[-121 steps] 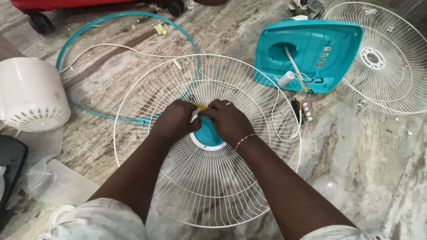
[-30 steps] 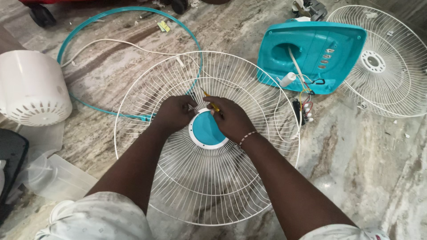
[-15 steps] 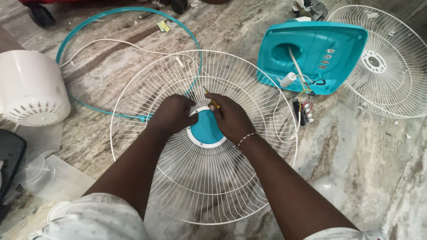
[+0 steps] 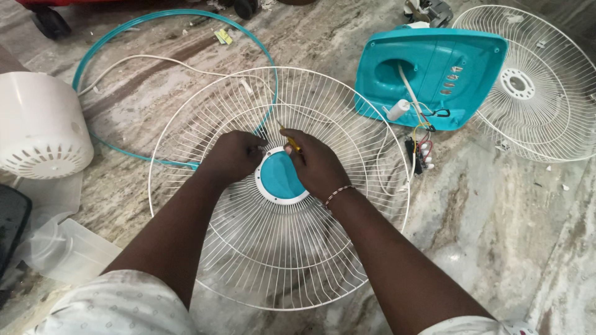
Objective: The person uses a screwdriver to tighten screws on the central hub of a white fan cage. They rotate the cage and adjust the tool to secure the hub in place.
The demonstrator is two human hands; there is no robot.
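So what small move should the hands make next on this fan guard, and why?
Probably keep the left hand steadying the white wire guard while the right hand works the yellow tool at the teal centre cap's upper rim, since its tip sits there.

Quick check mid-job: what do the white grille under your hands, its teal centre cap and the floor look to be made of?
White grille: thin metal wire, probably white-coated, going by its fine spokes and rings. Teal centre cap: likely moulded plastic, smooth with a slight sheen, inside a white ring. Floor: polished stone, perhaps marble, given the veining and glossy reflections.
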